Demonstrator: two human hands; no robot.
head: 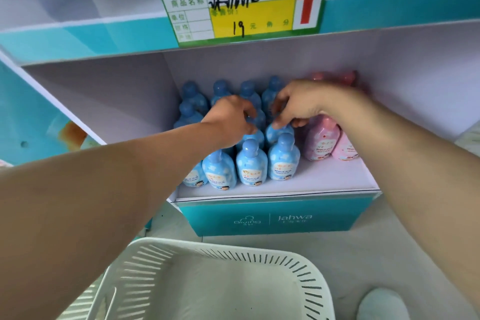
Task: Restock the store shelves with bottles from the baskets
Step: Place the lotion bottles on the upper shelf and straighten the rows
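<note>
While both hands work among the tightly packed blue bottles (pixel 252 163) on the shelf (pixel 324 178), the right hand (pixel 298 106) pinching 1 by its top in the 2nd row and the left hand (pixel 231 122) curled over its neighbour, a stray knuckle could topple the rows, domino-fashion. Bottles: glossy, smooth plastic, bulbous bodies, narrow necks; pink bottles (pixel 322 140) alongside; white slotted basket (pixel 298 267) below.

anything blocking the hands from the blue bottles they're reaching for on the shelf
Only the front row of blue bottles, which both arms pass over. The left hand grips one second-row blue bottle and the right hand the neighbouring blue bottle directly; nothing sits between.
</note>
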